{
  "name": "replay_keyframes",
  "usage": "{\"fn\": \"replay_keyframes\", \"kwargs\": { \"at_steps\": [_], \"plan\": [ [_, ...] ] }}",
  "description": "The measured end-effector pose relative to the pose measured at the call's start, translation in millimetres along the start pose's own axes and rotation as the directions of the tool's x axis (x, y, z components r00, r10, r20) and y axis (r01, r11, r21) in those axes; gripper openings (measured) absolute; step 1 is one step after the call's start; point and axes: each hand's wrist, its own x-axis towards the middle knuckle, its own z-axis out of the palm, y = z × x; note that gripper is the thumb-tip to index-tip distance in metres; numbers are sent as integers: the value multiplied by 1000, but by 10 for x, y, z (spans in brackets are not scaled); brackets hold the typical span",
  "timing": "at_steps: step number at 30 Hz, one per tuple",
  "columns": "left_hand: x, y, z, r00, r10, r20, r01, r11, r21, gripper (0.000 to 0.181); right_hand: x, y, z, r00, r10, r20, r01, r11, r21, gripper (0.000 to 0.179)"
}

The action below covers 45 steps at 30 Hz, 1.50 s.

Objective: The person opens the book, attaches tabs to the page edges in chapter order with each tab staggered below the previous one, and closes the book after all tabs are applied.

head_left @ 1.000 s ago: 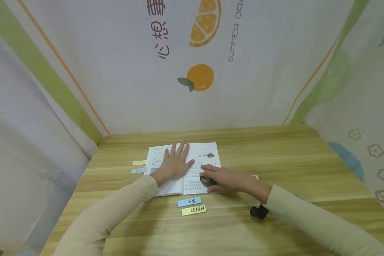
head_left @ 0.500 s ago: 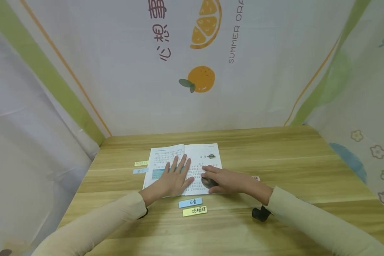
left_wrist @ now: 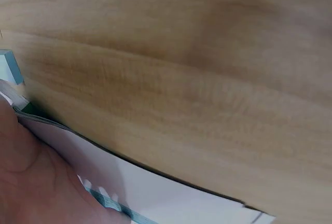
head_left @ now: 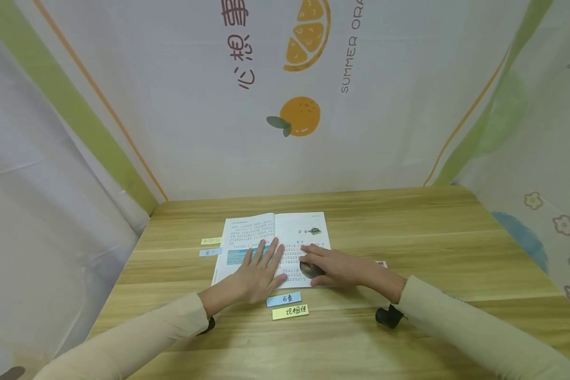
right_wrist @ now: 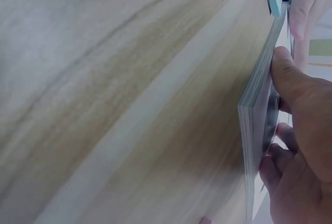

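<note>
An open book (head_left: 292,224) lies on the wooden table, with printed text, a small turtle picture and a dark round picture (head_left: 309,270) on its right page. My left hand (head_left: 254,278) rests flat near the lower spine, fingers spread and pointing away. Across the right page's lower outer part lies my right hand (head_left: 339,268), partly over the dark picture. In the right wrist view its thumb (right_wrist: 288,76) is at the near page edge, and the bent fingers touch the page. The left wrist view shows part of the left palm (left_wrist: 36,177) over the page.
In front of the book lie a blue label strip (head_left: 284,299) and a yellow label strip (head_left: 290,312) with handwriting. Yellow (head_left: 211,240) and blue (head_left: 210,252) tabs stand at the book's left edge. A pink tab (head_left: 382,264) shows behind the right wrist.
My left hand has slid from the upper middle of the book down along the spine toward me, uncovering more of the left page. The right hand stays in place on the right page.
</note>
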Motion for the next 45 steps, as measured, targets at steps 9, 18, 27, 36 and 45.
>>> {"fn": "replay_keyframes", "kwargs": {
  "at_steps": [9, 18, 27, 36, 45],
  "plan": [
    [-46, -8, -44, 999, 0, 50, -1, 1000, 15, 73, 34, 92, -41, 1000, -6, -25, 8, 998, 62, 58],
    [-79, -17, -224, 998, 2, 61, 3, 997, -79, 73, -330, 432, -378, 970, 114, -214, -78, 982, 173, 34],
    [-85, -57, -363, 998, 32, 60, -26, 994, -103, 70, -734, 625, -503, 976, 192, -106, -177, 975, 134, 27],
    [-179, -83, -357, 997, 75, 2, -74, 984, -163, 64, -972, 613, -434, 979, 200, -34, -196, 977, 85, 22],
    [-206, -72, -316, 997, 80, -22, -83, 977, -197, 61, -1020, 588, -302, 965, 252, -77, -242, 963, 122, 19]
  ]
}}
